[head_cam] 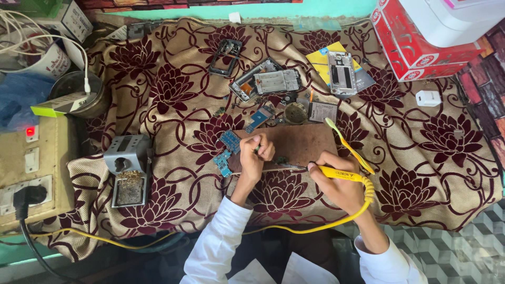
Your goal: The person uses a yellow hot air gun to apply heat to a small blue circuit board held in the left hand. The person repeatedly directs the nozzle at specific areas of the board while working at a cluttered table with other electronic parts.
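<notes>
My right hand (pixel 336 181) grips a yellow soldering iron (pixel 342 174), its metal tip pointing left toward a small part on the brown wooden board (pixel 305 143). My left hand (pixel 255 153) is curled at the board's left edge, pinching something thin; what it is stays too small to tell. A blue circuit board (pixel 226 152) lies just left of that hand. A yellow coiled cord (pixel 363 202) runs from the iron down past my right wrist.
A grey soldering-iron stand (pixel 128 168) sits at the left. Opened phone frames (pixel 263 81), a phone body (pixel 342 72) and a small round tin (pixel 294 112) lie behind the board on a floral cloth (pixel 431 142). A red box (pixel 415 47) is far right, a wall socket panel (pixel 26 173) left.
</notes>
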